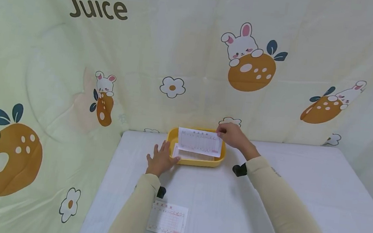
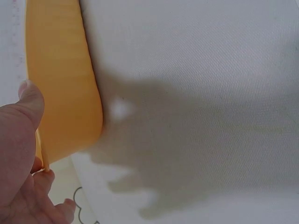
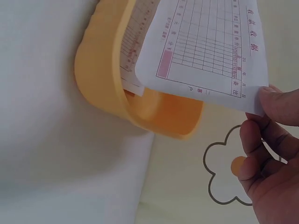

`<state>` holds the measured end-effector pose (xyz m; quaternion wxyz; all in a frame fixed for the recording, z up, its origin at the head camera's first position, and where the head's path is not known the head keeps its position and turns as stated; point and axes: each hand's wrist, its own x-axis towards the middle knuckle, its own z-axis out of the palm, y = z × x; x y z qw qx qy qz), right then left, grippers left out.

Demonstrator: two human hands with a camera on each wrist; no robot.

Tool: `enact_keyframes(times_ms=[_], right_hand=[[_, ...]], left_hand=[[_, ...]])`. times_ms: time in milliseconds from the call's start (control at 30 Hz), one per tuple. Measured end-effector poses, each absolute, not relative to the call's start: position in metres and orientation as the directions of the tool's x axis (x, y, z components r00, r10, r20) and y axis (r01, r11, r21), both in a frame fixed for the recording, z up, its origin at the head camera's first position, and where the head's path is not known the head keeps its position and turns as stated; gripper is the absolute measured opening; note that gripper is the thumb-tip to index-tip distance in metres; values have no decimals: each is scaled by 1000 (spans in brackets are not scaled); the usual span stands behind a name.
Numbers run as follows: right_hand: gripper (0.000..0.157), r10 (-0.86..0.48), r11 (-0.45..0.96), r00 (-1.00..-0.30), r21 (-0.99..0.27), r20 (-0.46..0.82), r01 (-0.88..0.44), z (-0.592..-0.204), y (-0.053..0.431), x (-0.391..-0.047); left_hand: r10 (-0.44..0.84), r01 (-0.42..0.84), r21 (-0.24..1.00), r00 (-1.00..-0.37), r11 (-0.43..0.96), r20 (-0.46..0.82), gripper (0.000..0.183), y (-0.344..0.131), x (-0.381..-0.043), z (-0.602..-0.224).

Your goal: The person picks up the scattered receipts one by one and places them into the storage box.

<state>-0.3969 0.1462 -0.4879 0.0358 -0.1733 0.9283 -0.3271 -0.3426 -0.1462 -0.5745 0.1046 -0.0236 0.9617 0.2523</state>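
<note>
A yellow plastic basket (image 1: 198, 163) stands at the back of the table, against the curtain. My left hand (image 1: 161, 160) holds its near left corner; in the left wrist view the thumb (image 2: 32, 100) lies on the wall by the rim, a fingertip touches the rim's end, and other fingers spread away. My right hand (image 1: 233, 136) pinches a printed receipt sheet (image 1: 199, 142) by its upper right corner between thumb and forefinger, tilted up over the basket. Below it, another printed sheet (image 3: 133, 44) lies inside the basket, partly covered.
A separate receipt sheet (image 1: 167, 219) lies on the white tablecloth (image 1: 223, 219) near the front, beside my left forearm. Behind the table hangs a pale curtain (image 1: 193, 49) with rabbit and flower prints.
</note>
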Motion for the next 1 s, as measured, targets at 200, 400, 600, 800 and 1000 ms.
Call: enact_keyframes(times_ms=[200,400,600,800,1000], right_hand=[[10,-353,740,-934,-598,44,-308,-495,143,-395],[18,-357,731,-933,-608,48,-310,-501,140,-392],[31,-302,732,-953,-649,-36,-207,-509,138,-388],[34,-308,726,-951,-652,-21,-221,-510,136,-381],[34,-298,729,-954,-651,-20,-214,-509,136,-379]], left_hand=[[7,-107,476,-973,873,-232,92,-145,-342,-572],[6,-110,481,-972,870,-234,91,-146,-343,-573],[-2,-120,475,-970,872,-242,91,-144,-337,-565],[-5,-126,461,-967,878,-254,89,-143,-332,-559],[2,-111,464,-972,879,-236,90,-143,-331,-558]])
